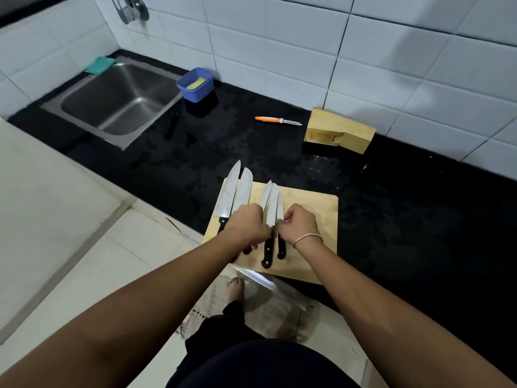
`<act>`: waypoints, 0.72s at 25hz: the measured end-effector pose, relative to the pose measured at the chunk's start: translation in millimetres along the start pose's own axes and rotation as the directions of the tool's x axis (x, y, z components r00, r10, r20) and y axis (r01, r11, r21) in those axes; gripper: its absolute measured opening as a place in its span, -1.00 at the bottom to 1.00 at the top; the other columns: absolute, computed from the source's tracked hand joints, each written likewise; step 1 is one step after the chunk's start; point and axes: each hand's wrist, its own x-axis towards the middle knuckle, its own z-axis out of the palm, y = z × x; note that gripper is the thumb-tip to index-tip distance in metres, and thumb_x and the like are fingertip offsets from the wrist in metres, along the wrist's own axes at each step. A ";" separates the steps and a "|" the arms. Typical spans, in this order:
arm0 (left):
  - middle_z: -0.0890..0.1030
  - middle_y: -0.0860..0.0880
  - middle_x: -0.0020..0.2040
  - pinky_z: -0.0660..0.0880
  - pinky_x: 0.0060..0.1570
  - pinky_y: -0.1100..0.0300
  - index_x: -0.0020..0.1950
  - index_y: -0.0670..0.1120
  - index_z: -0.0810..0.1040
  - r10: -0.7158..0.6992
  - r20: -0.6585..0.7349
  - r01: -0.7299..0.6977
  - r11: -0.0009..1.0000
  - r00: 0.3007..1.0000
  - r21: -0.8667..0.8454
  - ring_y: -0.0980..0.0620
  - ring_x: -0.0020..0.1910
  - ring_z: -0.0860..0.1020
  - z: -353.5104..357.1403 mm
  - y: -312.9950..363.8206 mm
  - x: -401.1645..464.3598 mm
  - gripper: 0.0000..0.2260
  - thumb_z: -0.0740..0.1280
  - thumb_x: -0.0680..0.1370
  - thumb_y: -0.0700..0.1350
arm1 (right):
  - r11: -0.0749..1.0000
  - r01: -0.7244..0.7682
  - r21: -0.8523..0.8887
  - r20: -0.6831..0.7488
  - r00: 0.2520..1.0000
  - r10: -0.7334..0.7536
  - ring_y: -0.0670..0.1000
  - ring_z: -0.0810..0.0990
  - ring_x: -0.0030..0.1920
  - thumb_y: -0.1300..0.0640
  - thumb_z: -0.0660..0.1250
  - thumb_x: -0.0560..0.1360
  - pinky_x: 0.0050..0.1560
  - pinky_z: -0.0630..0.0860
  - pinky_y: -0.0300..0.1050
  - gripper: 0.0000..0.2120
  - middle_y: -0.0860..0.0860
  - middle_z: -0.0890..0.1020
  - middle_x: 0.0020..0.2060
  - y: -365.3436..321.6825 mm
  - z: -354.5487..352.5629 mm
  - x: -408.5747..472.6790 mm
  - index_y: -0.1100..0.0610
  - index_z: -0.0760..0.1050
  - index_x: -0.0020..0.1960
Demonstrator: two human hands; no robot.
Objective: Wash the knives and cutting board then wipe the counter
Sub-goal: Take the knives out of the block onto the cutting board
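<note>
A wooden cutting board lies at the counter's front edge with several black-handled knives on it. Two broad knives lie at its left, three narrower knives in the middle. My left hand is curled over the knife handles between the two groups and grips one of them. My right hand pinches the rightmost small knife near the base of its blade. An orange-handled peeler knife lies apart on the black counter.
A steel sink sits at the far left, a green cloth behind it. A blue tub holds a yellow sponge. A wooden knife block lies by the tiled wall. The counter is wet. My foot stands on a floor mat.
</note>
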 end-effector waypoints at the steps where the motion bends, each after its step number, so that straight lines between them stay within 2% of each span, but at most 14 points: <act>1: 0.61 -0.01 -0.48 0.59 -0.38 0.14 -0.23 -0.10 0.51 0.022 -0.045 -0.021 1.000 0.999 0.019 0.05 -0.47 0.62 -9.2 -2.3 5.2 -0.84 0.35 0.45 -0.03 | 1.000 0.007 0.014 0.018 1.000 -0.008 0.04 0.57 -0.20 0.09 0.36 0.39 -0.24 0.47 -0.16 -0.92 -0.02 0.59 -0.22 -0.6 -1.2 4.0 0.03 0.46 -0.17; 4: 0.61 0.03 -0.32 0.45 -0.40 0.18 -0.18 -0.08 0.52 0.048 -0.119 -0.044 0.999 0.992 0.032 0.04 -0.32 0.61 -33.0 -10.4 27.0 -0.89 0.32 0.48 -0.05 | 1.000 0.021 -0.013 0.100 0.995 -0.019 0.04 0.61 -0.22 0.10 0.33 0.37 -0.20 0.57 -0.13 -0.96 -0.03 0.62 -0.24 -5.7 -7.8 22.2 -0.01 0.48 -0.20; 6: 0.59 0.03 -0.18 0.33 -0.41 0.24 -0.09 -0.03 0.53 0.066 -0.194 -0.066 0.998 0.979 0.004 0.10 -0.30 0.57 -46.1 -13.6 51.1 -0.93 0.33 0.50 -0.05 | 0.998 0.032 -0.045 0.079 0.996 -0.028 0.02 0.60 -0.23 0.08 0.31 0.37 -0.21 0.58 -0.11 -1.00 -0.07 0.61 -0.26 -12.4 -14.2 41.4 -0.01 0.49 -0.22; 9: 0.62 -0.01 -0.08 0.49 -0.30 0.20 0.04 -0.01 0.53 0.161 -0.315 -0.192 0.979 0.935 -0.070 0.07 -0.19 0.59 -68.8 -9.8 108.6 -0.91 0.34 0.55 -0.11 | 0.999 0.033 0.042 -0.034 0.999 -0.032 -0.06 0.58 -0.22 0.10 0.33 0.39 -0.23 0.51 -0.18 -0.95 -0.12 0.58 -0.25 -24.7 -30.3 73.8 -0.04 0.48 -0.20; 11: 0.63 -0.08 0.02 0.58 -0.07 0.07 0.17 -0.08 0.54 0.212 -0.306 -0.240 0.969 0.928 -0.058 -0.02 -0.03 0.61 -83.8 -4.1 164.7 -0.81 0.33 0.56 -0.15 | 0.995 0.034 0.089 -0.110 0.994 -0.024 -0.08 0.56 -0.19 0.11 0.38 0.42 -0.16 0.44 -0.24 -0.90 -0.14 0.57 -0.24 -32.4 -41.1 104.7 -0.04 0.48 -0.14; 12: 0.62 -0.11 0.08 0.56 0.01 0.04 0.21 -0.11 0.54 0.227 -0.289 -0.245 0.969 0.930 -0.030 -0.07 0.04 0.60 -89.8 -2.2 193.7 -0.77 0.32 0.56 -0.15 | 0.994 0.020 0.112 -0.155 0.988 -0.002 -0.08 0.56 -0.17 0.11 0.40 0.43 -0.13 0.42 -0.25 -0.89 -0.13 0.56 -0.23 -35.8 -45.6 121.5 -0.02 0.49 -0.09; 16: 0.50 -0.16 0.20 0.48 0.05 -0.02 0.28 -0.12 0.52 0.240 -0.314 -0.238 0.970 0.919 0.044 -0.18 0.16 0.52 -108.0 5.9 287.8 -0.71 0.30 0.55 -0.15 | 0.958 -0.106 0.267 -0.367 0.908 0.203 0.03 0.54 -0.02 0.16 0.40 0.44 -0.03 0.38 -0.21 -0.74 0.07 0.56 0.01 -38.2 -61.3 173.7 0.10 0.52 0.12; 18: 0.41 -0.18 0.31 0.42 0.17 -0.14 0.46 -0.06 0.38 0.291 -0.243 -0.243 0.947 0.925 0.210 -0.24 0.27 0.41 -111.0 8.3 322.8 -0.54 0.33 0.56 -0.09 | 0.971 -0.147 0.190 -0.446 0.868 0.219 0.13 0.50 0.11 0.18 0.37 0.44 0.08 0.38 -0.15 -0.67 0.14 0.49 0.14 -35.0 -63.9 188.5 0.14 0.48 0.20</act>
